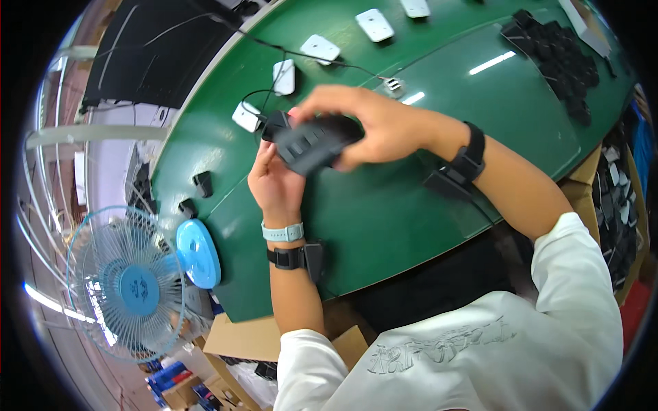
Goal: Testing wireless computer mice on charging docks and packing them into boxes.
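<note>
A black plastic device (pixel 312 145) with slots on its face is held up over the green table, smeared by motion. My right hand (pixel 387 125) grips it from above and the right, fingers curled round its far side. From below, my left hand (pixel 276 181) holds its left end, beside a smaller black block (pixel 276 125). The device hides part of the left fingers. I cannot tell whether block and device are joined. A white rectangular unit (pixel 247 116) with a cable lies just beyond the left fingertips.
Several more white units, such as one (pixel 320 49), line the far edge of the green table (pixel 384 226). A cable ends in a white plug (pixel 393 85). Black parts (pixel 555 61) are heaped far right. A blue fan (pixel 140 288) stands left; boxes (pixel 240 335) of parts flank me.
</note>
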`<move>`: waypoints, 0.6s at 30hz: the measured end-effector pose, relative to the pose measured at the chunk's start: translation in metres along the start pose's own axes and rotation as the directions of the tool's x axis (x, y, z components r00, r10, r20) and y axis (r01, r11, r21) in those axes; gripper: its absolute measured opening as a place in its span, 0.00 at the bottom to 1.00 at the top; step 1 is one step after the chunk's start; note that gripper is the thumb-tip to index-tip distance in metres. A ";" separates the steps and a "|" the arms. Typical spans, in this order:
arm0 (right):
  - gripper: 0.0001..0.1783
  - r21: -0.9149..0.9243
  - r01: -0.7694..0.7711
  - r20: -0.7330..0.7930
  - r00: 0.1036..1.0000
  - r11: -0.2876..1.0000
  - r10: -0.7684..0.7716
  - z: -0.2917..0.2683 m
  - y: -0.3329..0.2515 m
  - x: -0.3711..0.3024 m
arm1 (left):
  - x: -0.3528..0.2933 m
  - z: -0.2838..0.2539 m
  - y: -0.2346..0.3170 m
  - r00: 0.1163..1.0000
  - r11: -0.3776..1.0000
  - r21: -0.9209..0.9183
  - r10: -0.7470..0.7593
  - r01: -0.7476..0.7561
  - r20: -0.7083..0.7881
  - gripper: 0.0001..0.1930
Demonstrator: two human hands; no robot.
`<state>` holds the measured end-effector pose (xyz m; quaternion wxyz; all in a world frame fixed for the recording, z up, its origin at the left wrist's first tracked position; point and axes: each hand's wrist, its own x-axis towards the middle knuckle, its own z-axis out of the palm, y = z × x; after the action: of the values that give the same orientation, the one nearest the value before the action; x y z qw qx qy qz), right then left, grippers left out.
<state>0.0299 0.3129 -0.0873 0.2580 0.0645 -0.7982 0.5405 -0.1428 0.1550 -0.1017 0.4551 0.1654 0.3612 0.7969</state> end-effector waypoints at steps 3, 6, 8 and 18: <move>0.33 -0.091 0.066 0.420 0.907 0.994 -0.022 0.005 0.002 -0.011 | 0.004 -0.007 -0.006 0.999 0.996 0.090 -0.026 0.024 0.020 0.20; 0.31 -0.159 0.068 0.670 0.741 0.985 0.057 0.022 -0.013 -0.015 | 0.002 -0.006 -0.006 1.000 0.981 0.192 -0.008 0.003 0.026 0.16; 0.30 -0.185 0.027 0.735 0.667 0.982 0.120 0.025 -0.017 -0.014 | 0.002 -0.008 -0.003 0.999 0.969 0.246 0.000 -0.010 0.041 0.15; 0.12 0.029 -0.175 -0.208 0.962 0.984 0.177 0.028 -0.011 0.004 | -0.007 0.011 -0.018 0.958 0.539 0.795 0.093 -0.279 0.273 0.17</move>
<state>0.0211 0.2845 -0.0843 0.2911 -0.0627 -0.7664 0.5692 -0.1217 0.1598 -0.1067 0.2701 0.4747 0.6250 0.5577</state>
